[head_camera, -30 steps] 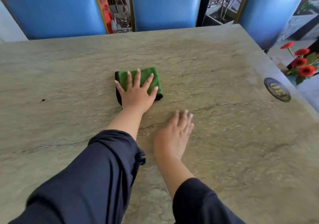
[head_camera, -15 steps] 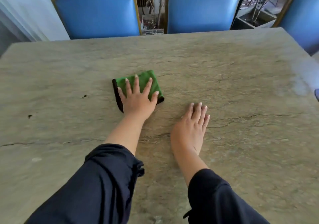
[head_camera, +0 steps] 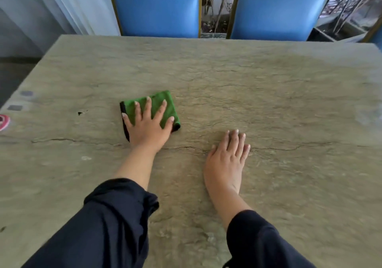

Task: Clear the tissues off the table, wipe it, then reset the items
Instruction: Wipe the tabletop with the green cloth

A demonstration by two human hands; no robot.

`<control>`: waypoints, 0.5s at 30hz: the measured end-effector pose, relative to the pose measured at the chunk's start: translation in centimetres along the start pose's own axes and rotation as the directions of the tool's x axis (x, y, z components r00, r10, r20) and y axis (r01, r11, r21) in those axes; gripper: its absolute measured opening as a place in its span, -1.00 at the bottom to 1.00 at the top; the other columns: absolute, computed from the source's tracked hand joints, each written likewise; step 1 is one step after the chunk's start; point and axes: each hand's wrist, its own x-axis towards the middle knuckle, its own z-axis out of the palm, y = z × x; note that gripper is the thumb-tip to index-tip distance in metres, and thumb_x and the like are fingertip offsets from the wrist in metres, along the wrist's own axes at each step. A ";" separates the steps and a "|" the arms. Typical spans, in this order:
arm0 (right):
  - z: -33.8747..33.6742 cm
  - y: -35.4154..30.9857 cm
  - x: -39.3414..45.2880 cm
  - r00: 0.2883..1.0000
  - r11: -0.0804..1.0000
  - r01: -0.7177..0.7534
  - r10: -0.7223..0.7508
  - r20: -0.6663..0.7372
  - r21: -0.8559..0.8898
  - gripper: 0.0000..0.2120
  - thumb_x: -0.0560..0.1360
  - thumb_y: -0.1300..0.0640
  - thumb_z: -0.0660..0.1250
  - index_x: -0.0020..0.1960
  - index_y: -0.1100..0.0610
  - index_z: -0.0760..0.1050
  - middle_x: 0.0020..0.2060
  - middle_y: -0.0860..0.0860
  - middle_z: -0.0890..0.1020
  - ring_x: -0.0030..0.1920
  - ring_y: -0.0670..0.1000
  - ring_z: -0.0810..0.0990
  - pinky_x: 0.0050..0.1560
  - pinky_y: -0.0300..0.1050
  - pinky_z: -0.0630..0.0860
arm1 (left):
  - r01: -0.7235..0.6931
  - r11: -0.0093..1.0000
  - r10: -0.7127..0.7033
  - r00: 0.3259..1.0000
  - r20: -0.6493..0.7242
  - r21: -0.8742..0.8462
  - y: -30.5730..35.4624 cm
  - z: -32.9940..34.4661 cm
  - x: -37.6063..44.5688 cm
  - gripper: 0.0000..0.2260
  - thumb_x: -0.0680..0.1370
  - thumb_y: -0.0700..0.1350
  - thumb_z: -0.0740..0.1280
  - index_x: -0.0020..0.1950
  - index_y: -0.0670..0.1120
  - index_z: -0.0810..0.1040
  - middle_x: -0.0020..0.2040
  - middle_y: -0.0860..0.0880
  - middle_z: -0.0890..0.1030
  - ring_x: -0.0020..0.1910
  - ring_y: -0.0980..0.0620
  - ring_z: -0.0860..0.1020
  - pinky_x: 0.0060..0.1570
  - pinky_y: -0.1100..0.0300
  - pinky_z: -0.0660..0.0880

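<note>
1. At the far left edge of the stone table (head_camera: 268, 106), a pink-and-white round object (head_camera: 3, 122) is cut off by the frame; what it is cannot be told. Two small grey squares (head_camera: 20, 100) lie just beyond it on the tabletop.
2. Left of centre, a folded green cloth (head_camera: 163, 107) with a black edge lies flat on the table.
3. On that cloth the left hand (head_camera: 147, 126) presses palm-down, fingers straight and spread, fingertips pointing to the far side. It grasps nothing; the cloth shows beyond and between the fingers.
4. Right of the cloth and a little nearer, the right hand (head_camera: 226, 158) rests flat on the bare stone, fingers straight and close together, holding nothing. It is apart from the cloth.
5. Both forearms come in from the near edge, each with a dark navy sleeve (head_camera: 107, 226) pushed up.
6. Beyond the far edge stand two blue chairs with gold frames, the left chair (head_camera: 157, 7) and the right chair (head_camera: 277, 9).
</note>
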 end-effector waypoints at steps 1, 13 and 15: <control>-0.1 -0.1 0.0 1.000 1.000 0.001 -0.001 0.001 0.010 -0.48 0.65 0.06 -0.15 0.55 0.21 -0.17 0.55 0.12 -0.16 0.53 0.13 -0.28 0.50 0.10 -0.32 | -0.025 1.000 0.025 1.000 -0.007 -0.011 0.4 0.2 -1.8 -0.47 0.52 0.36 -0.17 0.49 0.33 -0.11 0.58 0.07 -0.17 0.55 -0.09 -0.21 0.43 -0.28 -0.24; -1.3 2.6 -11.8 0.986 0.975 0.145 -0.156 0.055 0.168 -0.48 0.61 0.23 -0.02 0.55 0.17 -0.02 0.56 0.04 -0.06 0.54 0.00 -0.19 0.52 -0.12 -0.23 | -0.421 0.903 0.423 0.906 0.001 0.087 -4.3 1.4 -15.4 -0.47 0.50 0.36 -0.14 0.47 0.37 -0.12 0.58 0.11 -0.07 0.56 -0.10 -0.08 0.43 -0.28 -0.15; -1.5 3.4 -14.0 0.987 0.974 0.136 -0.149 0.056 0.181 -0.49 0.61 0.25 0.00 0.55 0.17 0.01 0.56 0.05 -0.04 0.55 0.00 -0.17 0.52 -0.14 -0.22 | -0.258 0.964 0.254 0.966 0.056 0.065 -4.2 0.8 -13.4 -0.48 0.51 0.37 -0.19 0.46 0.37 -0.19 0.57 0.11 -0.19 0.55 -0.09 -0.19 0.43 -0.28 -0.23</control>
